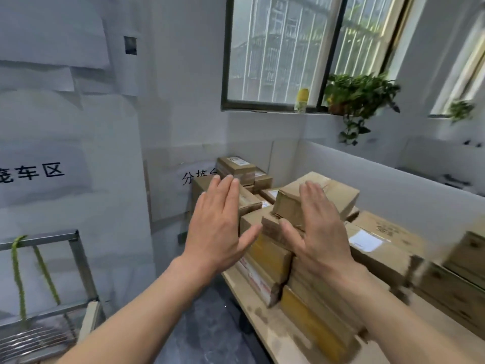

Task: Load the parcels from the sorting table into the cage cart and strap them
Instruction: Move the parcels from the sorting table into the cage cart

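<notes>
At 8 o'clock, cage cart point(39, 239) with green strap point(16, 271) draped over its top rail. Near centre, left hand point(219, 229) raised flat, fingers straight and together, thumb spread toward 3 o'clock, holding nothing. Between both thumbs, tilted parcel point(288, 208) atop the stack on the sorting table point(262, 319). Just beside, right hand point(321, 232) flat too, fingers point(312, 198) together, overlapping that parcel's near face; contact impossible to tell. Toward 3 o'clock, more parcels point(380, 248).
</notes>
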Available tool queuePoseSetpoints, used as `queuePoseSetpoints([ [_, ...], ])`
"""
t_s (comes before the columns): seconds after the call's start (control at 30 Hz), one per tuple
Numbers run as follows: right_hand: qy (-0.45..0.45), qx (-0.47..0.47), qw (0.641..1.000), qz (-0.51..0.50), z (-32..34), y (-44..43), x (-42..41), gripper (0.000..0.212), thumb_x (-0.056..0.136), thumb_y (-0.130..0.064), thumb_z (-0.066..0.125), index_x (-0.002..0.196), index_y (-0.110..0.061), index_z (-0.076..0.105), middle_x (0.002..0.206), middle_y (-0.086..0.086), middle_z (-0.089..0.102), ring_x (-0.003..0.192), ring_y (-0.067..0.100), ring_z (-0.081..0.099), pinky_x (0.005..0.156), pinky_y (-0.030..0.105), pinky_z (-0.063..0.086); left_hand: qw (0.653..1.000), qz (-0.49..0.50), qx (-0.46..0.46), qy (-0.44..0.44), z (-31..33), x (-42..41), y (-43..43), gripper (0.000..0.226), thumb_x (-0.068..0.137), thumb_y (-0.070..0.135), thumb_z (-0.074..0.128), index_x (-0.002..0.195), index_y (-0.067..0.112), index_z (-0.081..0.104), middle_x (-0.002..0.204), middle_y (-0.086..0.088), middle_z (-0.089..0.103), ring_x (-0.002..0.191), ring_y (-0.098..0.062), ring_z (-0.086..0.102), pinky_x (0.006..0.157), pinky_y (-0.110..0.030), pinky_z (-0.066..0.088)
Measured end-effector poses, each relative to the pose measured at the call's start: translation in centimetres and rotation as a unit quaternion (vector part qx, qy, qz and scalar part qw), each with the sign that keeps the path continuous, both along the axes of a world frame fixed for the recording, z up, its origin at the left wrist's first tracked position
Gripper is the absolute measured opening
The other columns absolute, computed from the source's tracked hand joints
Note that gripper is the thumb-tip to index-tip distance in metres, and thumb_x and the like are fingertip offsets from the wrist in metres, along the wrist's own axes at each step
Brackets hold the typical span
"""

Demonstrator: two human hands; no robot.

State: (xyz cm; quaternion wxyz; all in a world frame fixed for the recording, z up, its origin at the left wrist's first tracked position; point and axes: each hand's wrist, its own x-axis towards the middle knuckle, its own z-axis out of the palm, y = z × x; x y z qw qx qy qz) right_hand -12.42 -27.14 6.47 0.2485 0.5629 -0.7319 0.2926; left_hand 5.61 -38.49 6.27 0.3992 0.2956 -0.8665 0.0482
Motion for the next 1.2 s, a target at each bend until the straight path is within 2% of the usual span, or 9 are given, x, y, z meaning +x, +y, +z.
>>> queuePoseSetpoints([
  [0.1,-0.001,0.010,0.999,-0.035,-0.2,3.2,-1.2,0.083,0.092,-0.059,0.037,0.155,-0.005,0.027,0.161,0.014,0.028,0.151,0.026,0.022,0.121,0.049,0.025,0.999,-0.042,0.002,0.000,-0.2,-2.0,1.7,0.088,0.087,0.062,0.043,0.146,-0.003,0.037,0.150,-0.021,0.040,0.144,-0.037,0.031,0.112,-0.054,0.036],
  [0.27,-0.002,0.011,0.994,-0.108,-0.5,8.8,-4.0,0.084,0.092,-0.059,0.037,0.155,-0.005,0.028,0.161,0.013,0.028,0.150,0.028,0.024,0.120,0.050,0.027,0.995,-0.098,0.002,-0.008,-0.4,-5.8,5.2,0.089,0.088,0.063,0.041,0.150,0.001,0.030,0.155,-0.017,0.034,0.148,-0.033,0.022,0.118,-0.049,0.027],
  [0.4,-0.013,0.023,0.987,-0.161,-0.9,13.2,-6.7,0.086,0.091,-0.063,0.030,0.157,-0.008,0.023,0.163,0.010,0.022,0.152,0.024,0.017,0.122,0.045,0.021,0.990,-0.140,0.017,-0.017,-0.4,-9.2,8.2,0.091,0.087,0.066,0.036,0.153,0.004,0.024,0.158,-0.015,0.028,0.149,-0.031,0.019,0.119,-0.049,0.025],
  [0.6,-0.031,0.019,0.975,-0.219,-2.5,19.6,-12.1,0.086,0.091,-0.061,0.033,0.156,-0.007,0.024,0.163,0.010,0.022,0.152,0.023,0.016,0.123,0.044,0.019,0.979,-0.199,0.020,-0.030,-1.7,-16.1,12.4,0.089,0.087,0.064,0.039,0.150,0.002,0.030,0.156,-0.015,0.032,0.147,-0.033,0.023,0.117,-0.046,0.027],
  [0.73,-0.040,0.028,0.966,-0.253,-4.1,24.0,-16.9,0.086,0.091,-0.063,0.032,0.157,-0.007,0.022,0.164,0.010,0.021,0.152,0.022,0.014,0.123,0.043,0.018,0.972,-0.229,0.035,-0.046,-2.6,-21.9,16.0,0.090,0.087,0.066,0.035,0.151,0.003,0.028,0.157,-0.014,0.032,0.148,-0.032,0.022,0.117,-0.050,0.029],
  [0.9,-0.070,0.042,0.958,-0.275,-6.4,28.9,-24.5,0.086,0.092,-0.063,0.030,0.156,-0.007,0.023,0.164,0.011,0.021,0.153,0.024,0.014,0.122,0.047,0.021,0.964,-0.252,0.031,-0.081,-4.6,-30.3,20.1,0.087,0.088,0.063,0.040,0.147,-0.001,0.035,0.152,-0.019,0.039,0.145,-0.036,0.029,0.114,-0.053,0.034],
  [1.07,-0.090,0.060,0.950,-0.294,-8.3,33.7,-32.6,0.085,0.093,-0.062,0.032,0.156,-0.005,0.023,0.163,0.013,0.024,0.152,0.026,0.017,0.121,0.049,0.023,0.958,-0.254,0.058,-0.118,-5.5,-39.1,23.9,0.090,0.087,0.066,0.034,0.153,0.005,0.026,0.159,-0.013,0.026,0.150,-0.030,0.016,0.121,-0.045,0.021],
  [1.2,-0.103,0.079,0.941,-0.311,-9.3,36.7,-39.0,0.088,0.091,-0.065,0.029,0.156,-0.004,0.024,0.163,0.013,0.023,0.152,0.026,0.018,0.122,0.047,0.021,0.948,-0.264,0.090,-0.152,-5.2,-46.0,26.7,0.087,0.094,0.062,0.043,0.157,0.013,0.008,0.165,-0.005,0.007,0.152,-0.023,-0.001,0.123,-0.043,0.010],
])
